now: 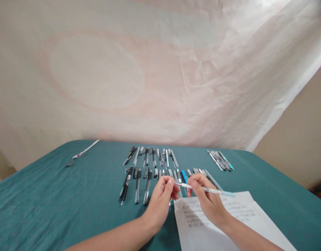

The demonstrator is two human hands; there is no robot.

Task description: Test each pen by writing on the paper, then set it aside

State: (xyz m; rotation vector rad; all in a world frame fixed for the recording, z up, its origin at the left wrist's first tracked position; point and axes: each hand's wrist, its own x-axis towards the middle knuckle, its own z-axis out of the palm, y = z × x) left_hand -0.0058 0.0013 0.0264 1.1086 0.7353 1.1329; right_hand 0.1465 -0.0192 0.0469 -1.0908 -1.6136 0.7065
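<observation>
Your left hand (pixel 160 197) and right hand (pixel 204 197) both pinch a pen (pixel 202 188), held level just above the paper (pixel 244 212), near the pen rows (pixel 150 170) on the table (pixel 58 195).

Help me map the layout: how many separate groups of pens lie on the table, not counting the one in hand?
4: a far row, a near row partly hidden by the hands, a bundle at far right, and a few loose pens at far left.
</observation>
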